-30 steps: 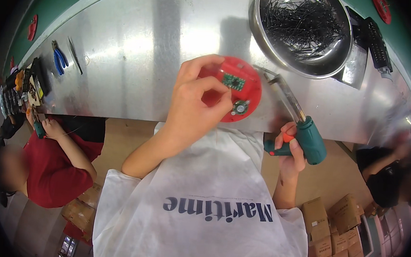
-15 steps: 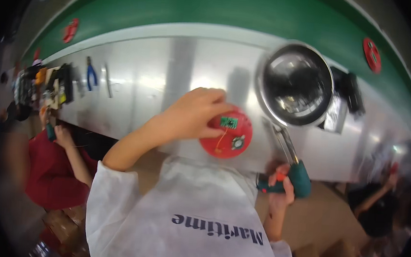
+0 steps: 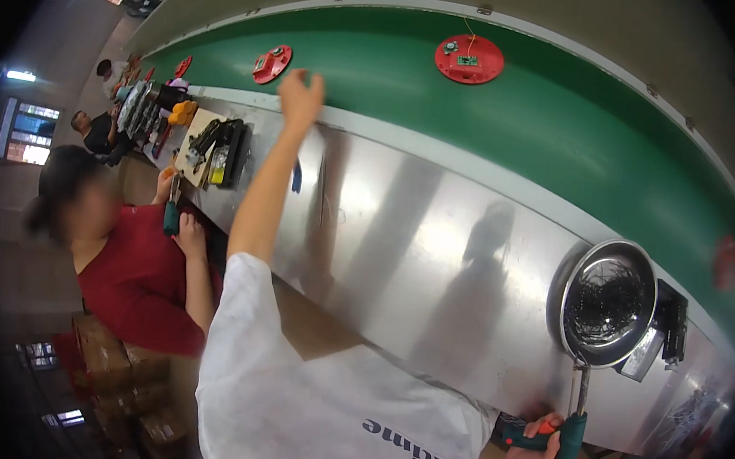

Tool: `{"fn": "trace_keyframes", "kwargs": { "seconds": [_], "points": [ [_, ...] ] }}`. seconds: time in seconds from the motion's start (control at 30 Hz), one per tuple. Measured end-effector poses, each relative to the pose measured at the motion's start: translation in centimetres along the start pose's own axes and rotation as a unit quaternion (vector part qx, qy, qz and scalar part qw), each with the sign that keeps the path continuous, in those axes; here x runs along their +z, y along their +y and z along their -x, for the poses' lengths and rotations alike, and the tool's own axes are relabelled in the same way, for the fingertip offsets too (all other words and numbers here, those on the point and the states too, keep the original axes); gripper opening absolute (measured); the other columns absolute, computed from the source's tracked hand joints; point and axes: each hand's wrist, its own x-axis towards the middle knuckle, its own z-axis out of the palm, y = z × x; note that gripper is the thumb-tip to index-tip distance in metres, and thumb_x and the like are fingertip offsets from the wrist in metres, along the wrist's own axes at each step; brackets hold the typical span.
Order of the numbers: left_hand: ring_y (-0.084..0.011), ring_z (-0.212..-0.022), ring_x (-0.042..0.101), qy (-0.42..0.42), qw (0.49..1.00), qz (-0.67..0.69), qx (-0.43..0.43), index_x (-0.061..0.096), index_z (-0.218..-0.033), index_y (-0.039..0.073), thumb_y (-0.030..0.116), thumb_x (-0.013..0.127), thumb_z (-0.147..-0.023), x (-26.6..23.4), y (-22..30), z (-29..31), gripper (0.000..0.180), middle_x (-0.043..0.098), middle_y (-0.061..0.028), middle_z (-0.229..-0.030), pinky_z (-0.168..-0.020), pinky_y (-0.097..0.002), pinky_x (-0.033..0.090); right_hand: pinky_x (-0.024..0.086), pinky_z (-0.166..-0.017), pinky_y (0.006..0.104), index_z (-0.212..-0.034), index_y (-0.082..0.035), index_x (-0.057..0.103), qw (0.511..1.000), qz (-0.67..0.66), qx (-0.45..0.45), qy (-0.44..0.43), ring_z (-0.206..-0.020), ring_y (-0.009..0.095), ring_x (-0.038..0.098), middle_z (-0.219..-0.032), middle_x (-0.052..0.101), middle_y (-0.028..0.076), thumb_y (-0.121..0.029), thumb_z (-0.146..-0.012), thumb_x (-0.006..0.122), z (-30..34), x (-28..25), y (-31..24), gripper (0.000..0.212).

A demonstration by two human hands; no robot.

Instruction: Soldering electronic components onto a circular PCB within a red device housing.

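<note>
My left hand (image 3: 301, 101) is stretched out over the edge of the green belt (image 3: 372, 66), fingers apart with nothing in them. Close to its fingertips lies a round red disc (image 3: 271, 64) with small parts on it. Farther right on the belt rests another red disc (image 3: 469, 60), carrying a green circuit board, a small round part and a thin wire. My right hand (image 3: 534, 443) grips a dark green power screwdriver (image 3: 571, 437) at the table's near edge. Its long metal shaft points up to the rim of a steel bowl (image 3: 608, 304) of dark screws.
The metal table (image 3: 383, 257) runs along the belt. Behind the bowl sit a black box-like object (image 3: 676, 318) and a clear packet. Blue-handled pliers (image 3: 296, 176) lie by my left forearm. A co-worker in red (image 3: 144, 272) works at left beside a board (image 3: 197, 147) with black parts.
My left hand has let go of the red disc and moved left and away, over the belt. The view has turned left. My right hand still grips the screwdriver.
</note>
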Motion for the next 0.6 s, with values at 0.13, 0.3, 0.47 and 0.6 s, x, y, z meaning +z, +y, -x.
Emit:
{"fn": "trace_keyframes", "kwargs": {
  "seconds": [0.13,0.3,0.47,0.6],
  "points": [
    [-0.0429,-0.087,0.064,-0.032,0.985,-0.131,-0.107,0.065,-0.090,-0.008,0.031,0.063,-0.076,2.7,-8.3,-6.4,0.041,0.065,-0.0288,-0.091,-0.076,-0.0489,0.051,0.036,-0.052,0.0256,-0.096,-0.001,0.047,0.999,-0.019,-0.021,0.031,-0.057,0.014,0.044,-0.094,0.049,0.009,-0.024,-0.086,0.055,0.7,-1.0,0.0,0.027],
    [-0.0316,-0.084,0.064,-0.123,0.971,0.173,0.112,0.062,-0.100,-0.006,0.041,0.067,-0.083,6.3,-19.0,-10.7,0.051,0.067,-0.0188,-0.086,-0.077,-0.0412,0.050,0.037,-0.050,0.0264,-0.098,-0.001,0.049,0.993,-0.057,-0.017,0.102,-0.055,0.014,0.046,-0.090,0.050,0.009,-0.027,-0.082,0.057,1.2,-0.9,0.0,0.032],
    [-0.0182,-0.073,0.061,-0.204,0.979,-0.017,-0.023,0.068,-0.093,-0.005,0.043,0.063,-0.087,8.3,-14.4,-10.4,0.048,0.068,-0.0151,-0.079,-0.065,-0.0349,0.048,0.040,-0.051,0.0295,-0.090,0.001,0.053,0.979,-0.052,-0.017,0.198,-0.054,0.018,0.050,-0.084,0.053,0.011,-0.027,-0.075,0.061,1.2,2.0,0.3,0.033],
    [-0.0199,-0.084,0.062,-0.194,0.962,0.182,0.065,0.060,-0.113,-0.004,0.028,0.068,-0.087,7.3,-8.7,-9.7,0.042,0.067,-0.0139,-0.100,-0.076,-0.0333,0.050,0.040,-0.053,0.0305,-0.091,-0.001,0.053,0.981,-0.082,-0.006,0.174,-0.055,0.019,0.051,-0.089,0.054,0.012,-0.028,-0.075,0.059,0.4,2.0,0.3,0.031]
  ]
}}
